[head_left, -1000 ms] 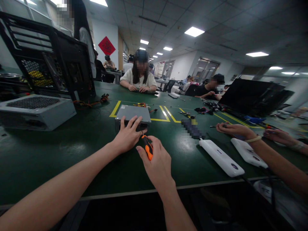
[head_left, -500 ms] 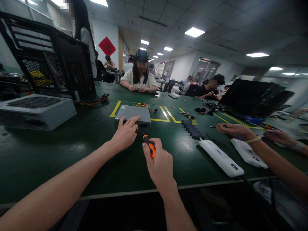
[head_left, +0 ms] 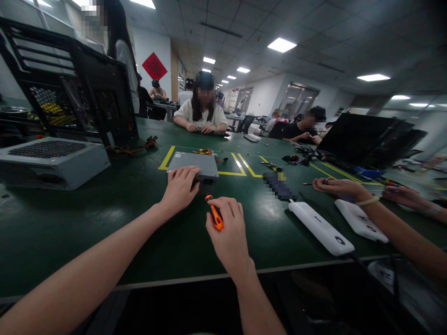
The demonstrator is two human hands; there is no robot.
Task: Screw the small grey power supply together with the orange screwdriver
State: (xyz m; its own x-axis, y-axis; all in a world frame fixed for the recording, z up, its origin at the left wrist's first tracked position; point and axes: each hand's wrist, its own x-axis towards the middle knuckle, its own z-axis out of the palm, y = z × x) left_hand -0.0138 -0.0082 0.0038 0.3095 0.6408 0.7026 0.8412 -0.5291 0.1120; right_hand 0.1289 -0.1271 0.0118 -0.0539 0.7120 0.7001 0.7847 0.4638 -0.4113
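A grey metal computer power supply (head_left: 197, 162) lies on the green table, its socket side facing me. My left hand (head_left: 179, 190) grips its near left edge, fingers bent over the top and thumb by the front face. In my right hand (head_left: 230, 235) is an orange and black screwdriver (head_left: 217, 218), held between thumb and curled fingers. The thin shaft points up toward the front of the power supply; whether its tip touches anything I cannot tell. Behind the power supply, coloured cables (head_left: 204, 151) stick out.
A larger power supply (head_left: 77, 163) and an open black computer case (head_left: 111, 102) stand at left. White power banks (head_left: 319, 228) lie at right, near a co-worker's hand (head_left: 337, 187). Another person (head_left: 202, 109) sits across the table. Dark panels (head_left: 366, 139) stand far right.
My left fingers have drawn back from the power supply's top toward its near left edge. The screwdriver and right hand have shifted slightly left, and the handle's tilt has changed.
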